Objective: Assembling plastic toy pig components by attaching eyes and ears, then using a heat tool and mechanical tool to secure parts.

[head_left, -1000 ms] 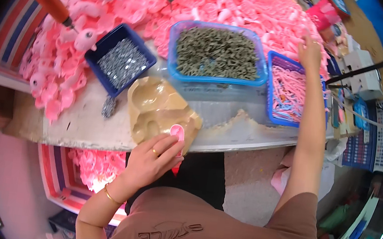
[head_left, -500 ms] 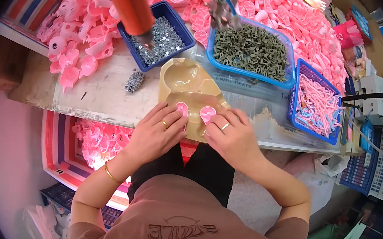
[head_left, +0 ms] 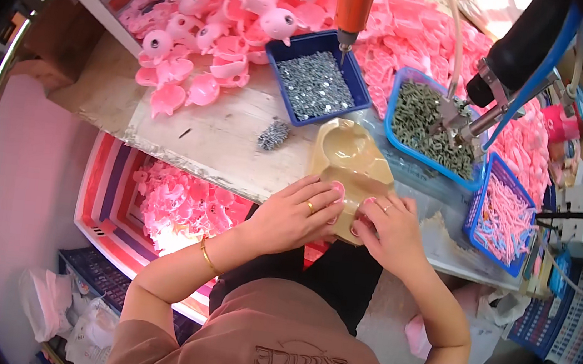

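- Left hand (head_left: 300,210) and right hand (head_left: 392,228) seemingly seat pink pieces (head_left: 339,189) in the tan fixture (head_left: 362,163); both touch, whether clamped I can't tell.
- Next calls for even, level pressing, I'd judge.

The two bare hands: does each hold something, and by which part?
The left hand touches the left side of a small rounded pink plastic piece; the right hand covers most of another pink piece. Grip or mere pressing cannot be told.
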The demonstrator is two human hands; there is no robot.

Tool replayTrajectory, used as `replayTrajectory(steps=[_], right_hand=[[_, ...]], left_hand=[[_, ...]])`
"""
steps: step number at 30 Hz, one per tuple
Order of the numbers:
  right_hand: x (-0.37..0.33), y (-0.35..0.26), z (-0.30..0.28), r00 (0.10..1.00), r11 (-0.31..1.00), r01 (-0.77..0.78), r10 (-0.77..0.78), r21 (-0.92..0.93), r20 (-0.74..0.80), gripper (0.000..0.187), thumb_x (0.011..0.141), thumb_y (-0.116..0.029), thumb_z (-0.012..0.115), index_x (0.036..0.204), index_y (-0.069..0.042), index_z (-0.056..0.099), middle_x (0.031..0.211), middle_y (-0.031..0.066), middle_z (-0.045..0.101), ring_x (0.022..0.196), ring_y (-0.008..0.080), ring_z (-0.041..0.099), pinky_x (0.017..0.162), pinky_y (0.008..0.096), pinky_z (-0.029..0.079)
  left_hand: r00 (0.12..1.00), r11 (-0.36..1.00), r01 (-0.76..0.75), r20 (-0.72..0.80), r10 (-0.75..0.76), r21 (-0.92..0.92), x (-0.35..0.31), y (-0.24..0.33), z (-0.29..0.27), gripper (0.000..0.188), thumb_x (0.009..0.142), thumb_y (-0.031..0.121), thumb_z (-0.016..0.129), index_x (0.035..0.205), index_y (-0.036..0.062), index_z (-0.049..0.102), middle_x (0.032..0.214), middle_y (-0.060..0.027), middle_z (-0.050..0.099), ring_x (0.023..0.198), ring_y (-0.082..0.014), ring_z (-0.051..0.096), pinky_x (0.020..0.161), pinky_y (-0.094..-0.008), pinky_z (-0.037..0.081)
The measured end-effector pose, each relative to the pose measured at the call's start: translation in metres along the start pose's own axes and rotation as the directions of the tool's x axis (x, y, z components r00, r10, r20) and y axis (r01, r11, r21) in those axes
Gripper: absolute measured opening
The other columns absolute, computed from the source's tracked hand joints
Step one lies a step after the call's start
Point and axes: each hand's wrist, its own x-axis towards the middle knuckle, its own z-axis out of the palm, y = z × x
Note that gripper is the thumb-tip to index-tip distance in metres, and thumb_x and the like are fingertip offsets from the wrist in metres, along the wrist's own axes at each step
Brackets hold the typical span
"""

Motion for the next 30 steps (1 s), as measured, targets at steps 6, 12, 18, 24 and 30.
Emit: replayTrajectory(steps=[6,12,18,24,30], right_hand=[[0.005,-0.001,-0.015,0.992,0.967,-0.117,0.122,0.226,-0.007,0.01,0.082,-0.011,0.07,0.089,-0.007,0.065,0.085,0.0063,0.062,0.083,0.0244,0.057,0.078,0.036,0.043],[0.013,-0.005,-0.01,0.996,0.948,-0.074,0.054,0.311,0.073,0.008,0.083,-0.007,0.07,0.087,-0.004,0.066,0.082,0.0081,0.062,0.078,0.0233,0.059,0.071,0.0338,0.047],[0.004,-0.004,-0.011,0.991,0.909,-0.136,0.12,0.393,0.067,0.009,0.083,-0.01,0.07,0.086,-0.004,0.065,0.077,0.0081,0.062,0.078,0.0269,0.06,0.072,0.0362,0.048],[0.005,-0.003,-0.008,0.994,0.92,-0.109,0.099,0.377,0.047,0.007,0.082,-0.005,0.071,0.087,-0.002,0.067,0.081,0.0084,0.064,0.076,0.0212,0.062,0.069,0.0325,0.049],[0.005,-0.017,-0.013,0.986,0.879,-0.159,0.16,0.45,0.038,0.012,0.082,-0.005,0.072,0.093,-0.002,0.067,0.087,0.0096,0.065,0.078,0.0215,0.063,0.072,0.0318,0.049]], left_hand=[[0.821,0.88,0.454,-0.451,-0.352,0.141,-0.008,-0.084,-0.047,0.038,0.087,0.017,0.069,0.122,0.0036,0.06,0.127,-0.0158,0.06,0.117,-0.0343,0.056,0.1,-0.041,0.044],[0.708,0.794,0.584,-0.37,-0.601,-0.17,0.0,-0.183,-0.095,0.037,0.091,0.024,0.066,0.118,0.0012,0.059,0.103,-0.0159,0.065,0.092,-0.0286,0.062,0.081,-0.0368,0.049],[0.755,0.834,0.547,-0.388,-0.53,-0.073,0.046,-0.168,-0.134,0.034,0.092,0.028,0.064,0.115,0.0025,0.059,0.097,-0.0159,0.066,0.083,-0.025,0.062,0.076,-0.0356,0.049],[0.519,0.741,0.633,-0.587,-0.621,-0.224,0.05,-0.185,-0.167,0.035,0.094,0.032,0.059,0.111,0.0009,0.063,0.095,-0.013,0.067,0.084,-0.0196,0.061,0.078,-0.0309,0.048],[0.506,0.459,0.22,-0.302,-0.808,-0.861,0.002,-0.155,-0.191,0.034,0.097,0.03,0.059,0.112,-0.0007,0.064,0.101,-0.0036,0.065,0.086,-0.0105,0.059,0.077,-0.0244,0.046]])
